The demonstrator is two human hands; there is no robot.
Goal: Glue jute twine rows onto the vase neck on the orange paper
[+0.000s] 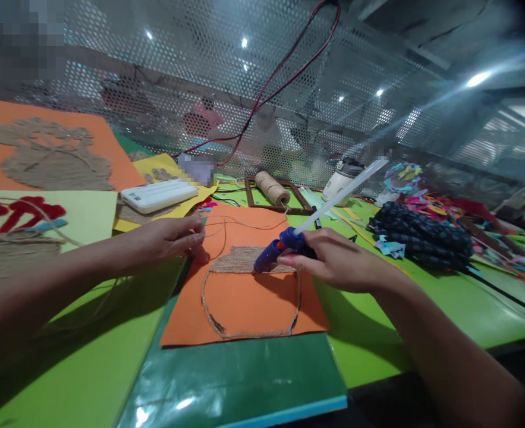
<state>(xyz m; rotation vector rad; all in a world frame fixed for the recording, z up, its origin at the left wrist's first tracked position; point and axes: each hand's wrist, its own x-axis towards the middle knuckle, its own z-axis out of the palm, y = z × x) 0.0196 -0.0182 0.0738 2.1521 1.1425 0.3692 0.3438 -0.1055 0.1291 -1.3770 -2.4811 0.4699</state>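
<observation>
Taking the orange sheet [248, 297] in the middle of the table as the landmark: far to its left and further back lay a larger orange card [106, 148] bearing a leaf-like shape in jute, and nearer the person a pale yellow-green card [88, 214] with red letters. A white oblong case [159, 195] rested on a yellow card just beyond the sheet's upper left corner.

The left hand [168, 238] lay at the sheet's upper left edge, its fingertips pressed together and pinching a thin jute string [226, 223] that ran rightwards across the top of the sheet. On the sheet itself a pot outline in jute cord [250, 297] was laid down, its neck filled with rows of cord and its body bare orange. The sheet rested on a dark green glossy folder [244, 380], on the bright green table [400, 321].

Behind the sheet stood a spool of jute twine [272, 188] inside a brown wooden frame [248, 199]. The right hand [333, 258] was wrapped around a blue glue gun [280, 249] at the sheet's upper right, nozzle down at the right side of the pot's neck, a clear glue stick [342, 193] jutting up behind it. Right of the sheet, well apart, lay a dark checked cloth [418, 238] among coloured paper scraps [405, 178].
</observation>
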